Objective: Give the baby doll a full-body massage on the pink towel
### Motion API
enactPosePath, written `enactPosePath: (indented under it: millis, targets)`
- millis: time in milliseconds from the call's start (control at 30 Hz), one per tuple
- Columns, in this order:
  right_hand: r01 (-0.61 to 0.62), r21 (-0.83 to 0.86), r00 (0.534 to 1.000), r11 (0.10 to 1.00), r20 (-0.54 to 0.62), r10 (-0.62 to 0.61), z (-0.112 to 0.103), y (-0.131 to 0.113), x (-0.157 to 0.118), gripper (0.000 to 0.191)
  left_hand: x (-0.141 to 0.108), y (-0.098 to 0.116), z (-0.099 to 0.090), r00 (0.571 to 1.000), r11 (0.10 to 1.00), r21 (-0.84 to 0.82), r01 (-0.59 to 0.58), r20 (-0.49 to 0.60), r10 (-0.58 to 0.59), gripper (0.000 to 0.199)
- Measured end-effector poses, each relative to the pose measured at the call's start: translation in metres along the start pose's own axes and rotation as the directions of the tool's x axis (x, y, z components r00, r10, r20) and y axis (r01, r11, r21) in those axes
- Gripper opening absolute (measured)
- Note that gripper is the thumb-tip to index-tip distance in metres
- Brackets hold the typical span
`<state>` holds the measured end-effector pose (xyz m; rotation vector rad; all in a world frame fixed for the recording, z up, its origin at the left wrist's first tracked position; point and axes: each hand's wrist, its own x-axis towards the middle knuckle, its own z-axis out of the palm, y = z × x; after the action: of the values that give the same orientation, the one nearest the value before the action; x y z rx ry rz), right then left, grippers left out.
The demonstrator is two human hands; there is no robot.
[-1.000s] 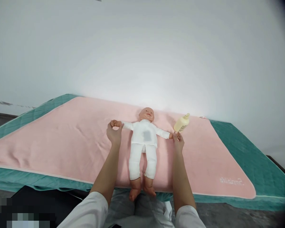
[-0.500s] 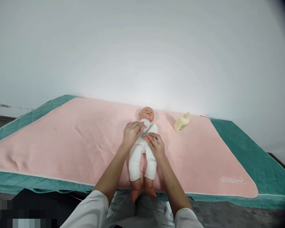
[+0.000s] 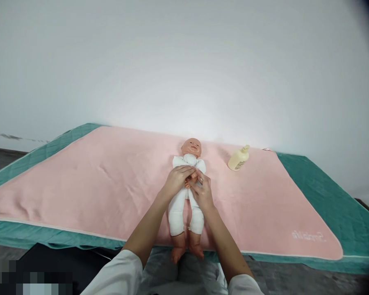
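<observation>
A baby doll (image 3: 184, 200) with a white cloth body lies on its back in front of me, head away from me and feet over the near edge. My left hand (image 3: 178, 179) is closed around one of the doll's hands over its belly. Beside it, my right hand (image 3: 202, 189) grips the doll's other hand, the fingers bent. Both doll hands are close together at the middle of the body, partly hidden by my fingers. To the right of the doll stands a pale yellow pump bottle (image 3: 238, 159), untouched.
Under the doll is a pink mat (image 3: 110, 184) with white lettering at its near right corner. It lies on a green quilted cover (image 3: 322, 192) that shows at both sides. A white wall (image 3: 184, 65) rises behind the bed.
My hands have come together over the doll's belly, drawing its two hands inward until they cross or nearly meet. The whole view has shifted slightly.
</observation>
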<state>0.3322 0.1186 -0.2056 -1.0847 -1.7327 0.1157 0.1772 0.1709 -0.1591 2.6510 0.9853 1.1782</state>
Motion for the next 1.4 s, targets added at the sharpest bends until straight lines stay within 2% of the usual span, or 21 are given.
enactPosePath:
  millis: [200, 300, 367, 433, 500, 533, 600, 667, 700, 767, 833, 933, 1033, 1100, 1167, 1200, 1267, 1333, 1400]
  targets:
    - [-0.017, -0.026, 0.999, 1.0, 0.032, 0.018, 0.001, -0.002, 0.001, 0.024, -0.004, -0.004, 0.001, 0.999, 0.999, 0.027, 0.028, -0.027, -0.028, 0.029]
    - [-0.018, -0.028, 0.999, 0.999, 0.039, 0.019, -0.004, 0.001, 0.004, 0.026, -0.005, -0.01, -0.002, 0.988, 0.995, 0.008, 0.104, -0.116, -0.102, 0.029]
    - [-0.037, -0.008, 0.999, 0.999, 0.009, 0.037, -0.011, 0.005, 0.008, 0.026, -0.006, -0.018, -0.006, 0.953, 0.977, -0.049, 0.206, -0.217, -0.212, 0.028]
    - [-0.083, 0.024, 0.993, 0.996, -0.083, 0.085, -0.021, 0.012, 0.013, 0.025, -0.008, -0.028, -0.013, 0.869, 0.93, -0.158, 0.331, -0.334, -0.366, 0.027]
    - [-0.178, 0.084, 0.955, 0.98, -0.225, 0.193, -0.033, 0.022, 0.018, 0.029, -0.012, -0.041, -0.022, 0.736, 0.847, -0.317, 0.426, -0.424, -0.528, 0.031]
    - [-0.25, 0.13, 0.913, 0.96, -0.297, 0.278, -0.04, 0.029, 0.02, 0.033, -0.015, -0.049, -0.026, 0.66, 0.794, -0.402, 0.456, -0.446, -0.604, 0.035]
    - [-0.416, 0.229, 0.79, 0.88, -0.387, 0.475, -0.053, 0.045, 0.022, 0.042, -0.023, -0.067, -0.033, 0.515, 0.679, -0.537, 0.5, -0.446, -0.732, 0.04]
    - [-0.565, 0.276, 0.659, 0.777, -0.416, 0.627, -0.066, 0.066, 0.022, 0.048, -0.032, -0.085, -0.039, 0.386, 0.565, -0.592, 0.574, -0.413, -0.825, 0.042]
    - [-0.619, 0.284, 0.617, 0.732, -0.401, 0.677, -0.072, 0.077, 0.021, 0.051, -0.037, -0.092, -0.042, 0.336, 0.511, -0.594, 0.622, -0.387, -0.859, 0.043]
    - [-0.707, 0.29, 0.541, 0.645, -0.365, 0.757, -0.083, 0.098, 0.018, 0.056, -0.045, -0.103, -0.046, 0.27, 0.415, -0.592, 0.691, -0.322, -0.908, 0.046]
    - [-0.767, 0.257, 0.506, 0.588, -0.323, 0.8, -0.091, 0.114, 0.013, 0.056, -0.05, -0.107, -0.049, 0.233, 0.335, -0.609, 0.719, -0.242, -0.942, 0.047]
    - [-0.817, 0.214, 0.48, 0.536, -0.263, 0.837, -0.098, 0.123, 0.006, 0.051, -0.053, -0.106, -0.05, 0.196, 0.256, -0.621, 0.741, -0.165, -0.967, 0.046]
    - [-0.851, 0.171, 0.461, 0.497, -0.212, 0.862, -0.1, 0.123, 0.003, 0.05, -0.057, -0.106, -0.048, 0.146, 0.204, -0.59, 0.781, -0.146, -0.979, 0.046]
    - [-0.846, 0.181, 0.469, 0.501, -0.193, 0.862, -0.1, 0.122, 0.002, 0.052, -0.059, -0.107, -0.046, 0.108, 0.169, -0.597, 0.784, -0.137, -0.985, 0.047]
    - [-0.814, 0.245, 0.497, 0.527, -0.178, 0.85, -0.098, 0.121, 0.002, 0.055, -0.058, -0.105, -0.043, 0.109, 0.188, -0.612, 0.768, -0.164, -0.98, 0.051]
    - [-0.789, 0.292, 0.512, 0.541, -0.175, 0.841, -0.096, 0.12, 0.002, 0.058, -0.056, -0.102, -0.043, 0.131, 0.229, -0.618, 0.752, -0.2, -0.971, 0.052]
    - [-0.742, 0.372, 0.536, 0.557, -0.168, 0.827, -0.091, 0.119, 0.004, 0.069, -0.048, -0.092, -0.041, 0.212, 0.352, -0.616, 0.705, -0.291, -0.933, 0.054]
    - [-0.698, 0.444, 0.562, 0.563, -0.148, 0.814, -0.084, 0.115, 0.008, 0.085, -0.038, -0.078, -0.04, 0.316, 0.48, -0.596, 0.644, -0.365, -0.876, 0.055]
    - [-0.643, 0.487, 0.611, 0.592, -0.14, 0.779, -0.076, 0.109, 0.014, 0.097, -0.028, -0.064, -0.038, 0.415, 0.574, -0.55, 0.607, -0.397, -0.818, 0.056]
